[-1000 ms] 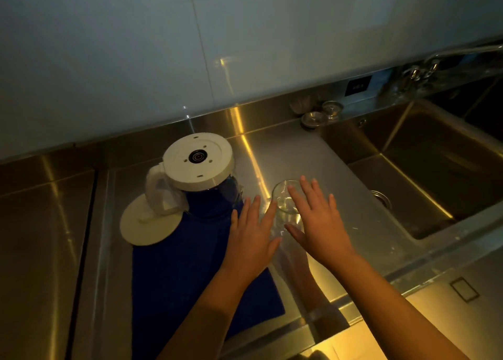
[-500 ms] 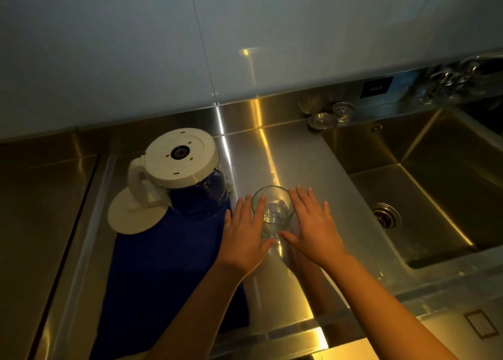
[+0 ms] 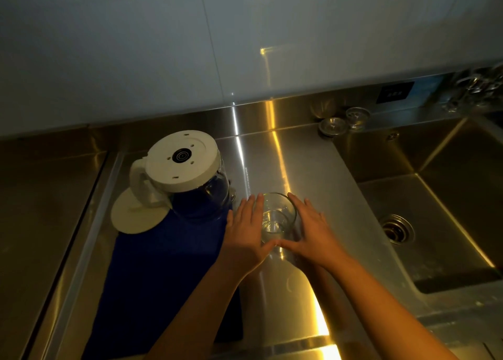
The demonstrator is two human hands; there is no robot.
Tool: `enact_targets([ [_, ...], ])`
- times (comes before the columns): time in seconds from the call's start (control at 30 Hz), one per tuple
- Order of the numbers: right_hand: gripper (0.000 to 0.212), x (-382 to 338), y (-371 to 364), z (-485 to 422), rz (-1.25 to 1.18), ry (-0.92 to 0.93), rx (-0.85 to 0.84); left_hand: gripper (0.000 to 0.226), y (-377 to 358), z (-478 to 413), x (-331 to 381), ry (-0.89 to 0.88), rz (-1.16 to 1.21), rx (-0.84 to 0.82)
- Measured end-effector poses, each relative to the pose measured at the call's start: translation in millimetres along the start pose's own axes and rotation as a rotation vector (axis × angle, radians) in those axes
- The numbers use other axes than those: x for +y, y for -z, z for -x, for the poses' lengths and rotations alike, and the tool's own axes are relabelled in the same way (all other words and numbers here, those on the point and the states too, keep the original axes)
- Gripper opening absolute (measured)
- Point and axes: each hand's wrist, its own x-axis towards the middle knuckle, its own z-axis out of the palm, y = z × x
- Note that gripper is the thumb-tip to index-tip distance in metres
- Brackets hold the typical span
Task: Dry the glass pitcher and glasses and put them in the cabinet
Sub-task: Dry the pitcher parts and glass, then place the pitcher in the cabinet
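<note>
A stainless steel counter (image 3: 272, 163) runs below a pale tiled wall (image 3: 136, 46). At the left a white round lid (image 3: 133, 218) lies flat, partly on the steel and partly on a dark blue cloth (image 3: 163, 264) spread over the counter. The glass pitcher (image 3: 185, 169) stands on the far end of that cloth, seemingly upside down: a white disc with a dark ring at its middle faces up, and its white handle points left, over the lid.

Just right of the cloth's edge a clear drinking glass (image 3: 275, 220) stands upright on the bare steel, mouth up. The left hand (image 3: 245, 234) lies against the glass's left side, fingers straight and held together, thumb reaching round the near side. The right hand (image 3: 310, 229) mirrors it on the right side, fingers likewise straight and together. The two thumb tips nearly meet in front of the glass. Whether the palms press the glass cannot be told.

Farther back and right, two small metal sink strainers (image 3: 333, 126) sit near the backsplash, by a black panel (image 3: 394, 93). The sink basin (image 3: 462, 169) fills the right side, its drain (image 3: 396, 229) near the right hand, with a blurred faucet (image 3: 476, 87) above.
</note>
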Motion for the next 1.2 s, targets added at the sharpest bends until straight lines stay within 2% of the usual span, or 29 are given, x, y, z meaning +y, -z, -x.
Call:
enact_targets([
  [0.2,0.103,6,-5,-6,0.001,-0.006,-0.013,0.084,-5,1,1,-0.036,0.007,0.115],
  [0.37,0.108,3,-3,-8,-0.024,0.022,0.020,0.088,0,-2,-5,-0.041,0.002,0.074],
  [0.53,0.093,-9,-7,-4,-0.092,0.063,0.078,0.094,8,2,-11,-0.042,0.132,0.123],
  [0.63,0.089,-20,-10,0,-0.093,0.085,0.103,0.082,9,6,-19,-0.001,0.186,0.195],
  [0.7,0.087,-29,-14,3,-0.102,0.093,0.114,0.084,14,14,-25,0.010,0.211,0.205],
  [0.8,0.084,-48,-28,7,-0.128,0.091,0.103,0.089,25,32,-41,-0.010,0.184,0.197],
  [0.97,0.093,-83,-61,16,-0.166,0.082,0.038,0.093,43,64,-76,0.020,0.105,0.105],
  [1.07,0.090,-104,-79,19,-0.219,0.093,0.009,0.092,50,82,-98,0.043,0.070,0.079],
  [1.2,0.098,-117,-106,18,-0.220,0.113,0.021,0.093,56,98,-119,0.079,0.023,0.052],
])
